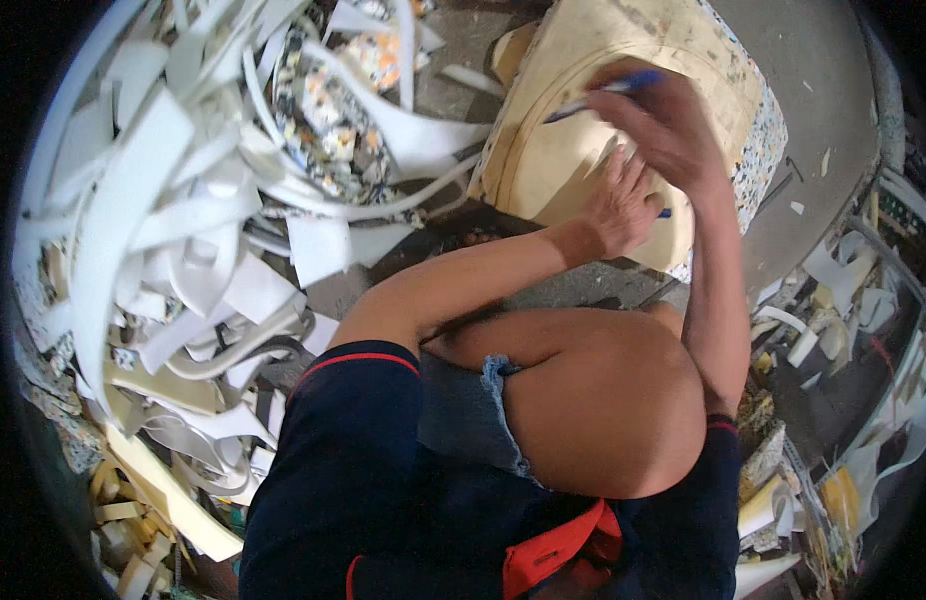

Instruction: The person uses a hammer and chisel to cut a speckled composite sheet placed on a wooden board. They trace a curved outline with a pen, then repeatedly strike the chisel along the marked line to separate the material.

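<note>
My left hand presses on a thick cream foam block, its fingers stretched forward over the surface. A small bit of blue shows beside its thumb side; what it belongs to is hidden. Just above it, my right hand is closed around a slim blue-handled tool with a pale, pointed end toward the left. Motion blurs this hand and the tool, so its exact kind is unclear. A thin curved line runs across the foam near the tool's tip. Speckled multicoloured foam shows along the block's right side.
White foam offcuts and curled strips heap up on the left. Among them lies a speckled foam piece. Cream chunks sit at lower left. More scraps lie on the right. My bent knee is close below the block.
</note>
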### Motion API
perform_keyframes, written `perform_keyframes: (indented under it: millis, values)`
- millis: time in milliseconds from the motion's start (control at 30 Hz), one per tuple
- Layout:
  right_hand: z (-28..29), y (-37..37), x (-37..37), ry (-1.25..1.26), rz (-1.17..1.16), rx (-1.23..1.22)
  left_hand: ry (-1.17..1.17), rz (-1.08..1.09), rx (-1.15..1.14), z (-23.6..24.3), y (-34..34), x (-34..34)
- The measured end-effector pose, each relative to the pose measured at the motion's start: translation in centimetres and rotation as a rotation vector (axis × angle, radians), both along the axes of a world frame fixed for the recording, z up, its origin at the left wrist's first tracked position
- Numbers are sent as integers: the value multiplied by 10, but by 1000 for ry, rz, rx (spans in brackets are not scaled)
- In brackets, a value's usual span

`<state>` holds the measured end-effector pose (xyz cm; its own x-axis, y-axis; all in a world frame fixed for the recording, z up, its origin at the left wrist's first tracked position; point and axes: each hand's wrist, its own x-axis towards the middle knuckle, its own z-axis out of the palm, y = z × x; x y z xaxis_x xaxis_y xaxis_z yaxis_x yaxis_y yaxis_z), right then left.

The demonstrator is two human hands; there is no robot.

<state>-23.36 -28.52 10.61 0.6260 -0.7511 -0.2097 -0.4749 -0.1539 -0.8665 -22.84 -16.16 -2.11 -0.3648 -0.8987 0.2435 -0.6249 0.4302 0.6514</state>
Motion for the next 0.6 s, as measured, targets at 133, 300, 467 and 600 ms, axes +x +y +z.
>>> perform_keyframes:
  millis: [133,300,467,600]
  values:
    - [-40,24,77,215,330,104,-87,-125,117,-20,28,28]
    - [-73,42,101,420,585,212,-203,-206,27,-29,36,40]
    - [-87,55,111,432,857,-42,-158,-124,-5,-29,44,40]
    - [-92,67,117,550,935,-136,16,-164,98,-45,45,31]
